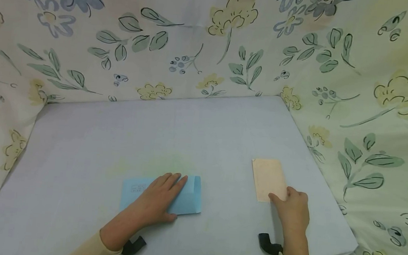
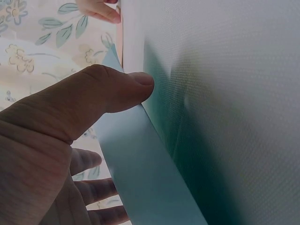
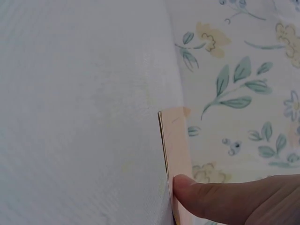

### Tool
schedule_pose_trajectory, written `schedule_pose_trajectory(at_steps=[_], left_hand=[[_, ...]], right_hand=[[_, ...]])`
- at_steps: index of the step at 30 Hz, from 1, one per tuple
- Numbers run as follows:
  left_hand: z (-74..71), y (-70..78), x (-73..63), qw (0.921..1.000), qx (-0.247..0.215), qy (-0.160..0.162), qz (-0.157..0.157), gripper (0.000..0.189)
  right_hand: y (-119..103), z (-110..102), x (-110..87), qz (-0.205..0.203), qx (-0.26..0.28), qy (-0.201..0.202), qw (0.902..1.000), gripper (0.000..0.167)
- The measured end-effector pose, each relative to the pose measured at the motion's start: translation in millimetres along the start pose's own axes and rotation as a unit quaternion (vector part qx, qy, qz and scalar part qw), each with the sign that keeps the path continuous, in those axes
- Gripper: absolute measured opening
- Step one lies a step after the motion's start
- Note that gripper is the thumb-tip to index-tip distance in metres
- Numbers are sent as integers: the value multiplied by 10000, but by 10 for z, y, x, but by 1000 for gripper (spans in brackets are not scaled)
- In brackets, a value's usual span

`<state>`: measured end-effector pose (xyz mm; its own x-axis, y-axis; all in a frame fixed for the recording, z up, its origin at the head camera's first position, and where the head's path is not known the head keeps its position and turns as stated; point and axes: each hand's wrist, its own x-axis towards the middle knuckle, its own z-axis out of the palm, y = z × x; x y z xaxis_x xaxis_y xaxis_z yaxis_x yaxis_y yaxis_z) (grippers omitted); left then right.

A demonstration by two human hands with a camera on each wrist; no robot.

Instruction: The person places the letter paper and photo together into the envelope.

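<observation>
Pinching the peach card (image 1: 268, 177) between fingers, the right hand (image 1: 296, 210) is working apart from the blue envelope (image 1: 189, 201) on the tabletop (image 1: 174, 137), where the left hand (image 1: 157, 204) is lying, fingers spread; nothing is looking finished.

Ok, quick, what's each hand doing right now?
Left hand: closed, holding the blue envelope between thumb and fingers.
Right hand: closed, pinching the beige paper piece.

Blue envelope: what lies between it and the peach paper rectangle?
In the head view, just bare white tabletop between the blue envelope and peach paper rectangle.
</observation>
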<state>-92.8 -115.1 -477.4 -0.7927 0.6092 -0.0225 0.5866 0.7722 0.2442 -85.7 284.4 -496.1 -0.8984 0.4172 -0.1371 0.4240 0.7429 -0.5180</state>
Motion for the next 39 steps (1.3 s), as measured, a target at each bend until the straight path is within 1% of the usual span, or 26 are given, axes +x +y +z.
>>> schedule_pose_trajectory(at_steps=[4, 8, 17, 22, 25, 28, 32, 39], left_hand=[[-8, 8, 5, 10000, -40, -55, -53, 108], [3, 8, 4, 10000, -34, -37, -60, 109], [-10, 17, -9, 10000, -42, -8, -55, 108], [-23, 27, -24, 9999, -142, -8, -84, 107], [-20, 29, -27, 9999, -139, 2, -92, 107], [-15, 35, -29, 9999, -136, 24, -93, 106], [-7, 40, -27, 9999, -118, 17, -114, 106], [3, 39, -13, 9999, -83, 31, -133, 108]], right_hand=[[-7, -7, -12, 47, -28, 36, 10000, 73], [-11, -8, -8, 88, 9, 78, 9999, 73], [-12, 19, 20, 230, 362, 212, 9989, 73], [-27, 38, 6, 320, 411, 266, 9983, 74], [-40, 45, -2, 303, 476, 358, 9978, 71], [-39, 52, -11, 251, 680, 505, 9961, 65], [-33, 44, -22, 122, 1143, 669, 9911, 58], [-104, -15, -37, -14, 1835, 710, 9804, 56]])
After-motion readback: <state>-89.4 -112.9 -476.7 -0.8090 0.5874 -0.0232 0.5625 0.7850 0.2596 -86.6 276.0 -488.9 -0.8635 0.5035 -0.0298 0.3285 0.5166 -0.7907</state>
